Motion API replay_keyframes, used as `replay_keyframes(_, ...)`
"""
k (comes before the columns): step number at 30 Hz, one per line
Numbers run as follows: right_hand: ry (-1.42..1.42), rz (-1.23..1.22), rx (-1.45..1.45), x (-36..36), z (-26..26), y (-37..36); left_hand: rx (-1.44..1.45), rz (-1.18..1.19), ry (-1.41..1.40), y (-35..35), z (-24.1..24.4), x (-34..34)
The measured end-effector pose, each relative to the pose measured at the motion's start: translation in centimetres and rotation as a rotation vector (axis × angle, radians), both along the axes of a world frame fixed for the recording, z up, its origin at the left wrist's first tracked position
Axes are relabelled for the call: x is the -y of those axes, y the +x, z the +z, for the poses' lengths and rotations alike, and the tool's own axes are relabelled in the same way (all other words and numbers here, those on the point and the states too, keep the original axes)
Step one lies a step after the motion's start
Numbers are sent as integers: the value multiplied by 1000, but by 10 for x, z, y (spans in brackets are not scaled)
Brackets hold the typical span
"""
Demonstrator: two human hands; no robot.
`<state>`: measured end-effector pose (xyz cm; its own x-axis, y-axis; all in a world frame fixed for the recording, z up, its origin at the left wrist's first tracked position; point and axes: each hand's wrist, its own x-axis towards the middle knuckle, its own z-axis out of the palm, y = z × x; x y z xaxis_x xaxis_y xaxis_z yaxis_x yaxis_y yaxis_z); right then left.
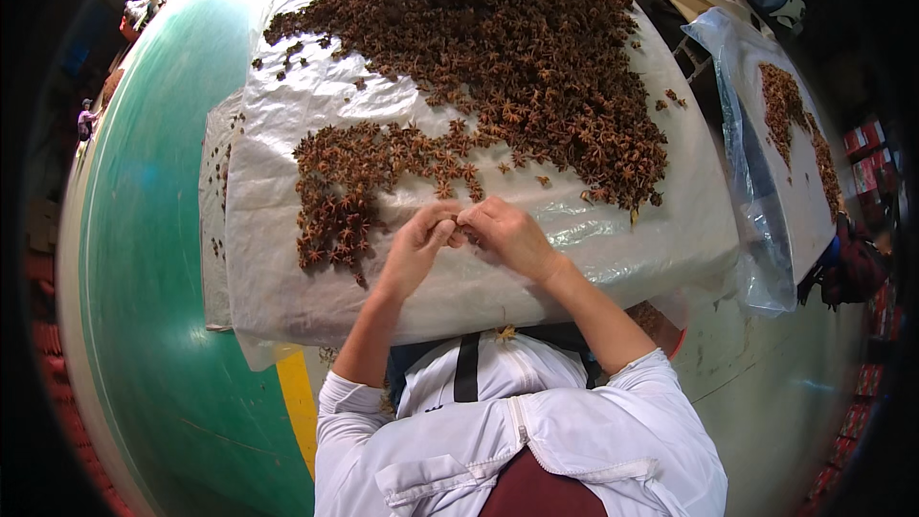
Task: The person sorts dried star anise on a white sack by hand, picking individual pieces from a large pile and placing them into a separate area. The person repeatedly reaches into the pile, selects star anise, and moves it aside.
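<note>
My left hand [427, 233] and my right hand [506, 235] meet above the near part of a plastic-covered table [459, 309]. Their fingertips pinch a small brown piece [455, 218], which looks like star anise and is mostly hidden by the fingers. Just beyond the fingertips lie loose star anise pods [459, 176]. A band of single pods [337, 208] bends around to the left of my left hand. Farther back, a large heap of dark brown star anise [517, 36] spreads over the sheet and reaches down on the right.
To the right stands another plastic-covered table [775, 194] with a strip of brown pods [782, 104]. A person's dark sleeve [854, 266] shows at its near end. Green floor [165, 230] runs along the left, with a distant person [86, 118]. A red-rimmed container [675, 341] sits below the table edge.
</note>
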<state>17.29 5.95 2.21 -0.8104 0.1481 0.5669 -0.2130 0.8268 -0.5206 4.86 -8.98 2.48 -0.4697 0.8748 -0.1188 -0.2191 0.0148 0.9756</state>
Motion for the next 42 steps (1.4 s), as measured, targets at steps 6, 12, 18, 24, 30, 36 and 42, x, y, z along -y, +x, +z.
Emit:
replay_keyframes(6,-673,-112,326,20,8,11,-266,11,23,13,-21,-6)
replay_keyframes(12,-1076,215,507,26,30,62,-479,253,-142,-26,-28,-8)
replay_keyframes(18,-468,-29,577,-21,21,36,-1362,129,-126,-26,-14,-43)
replay_keyframes(24,-5,-362,240,-70,-30,-85,-1325,38,-315,-46,-43,-32)
replay_keyframes(30,145,-392,238,-70,-43,-91,-1219,332,-124,-55,-35,-25)
replay_keyframes(36,-116,-261,199,-39,-8,-50,-317,247,68,-30,-44,-64)
replay_keyframes(42,-705,-64,368,-32,15,1,-47,-29,121,-15,-40,-42)
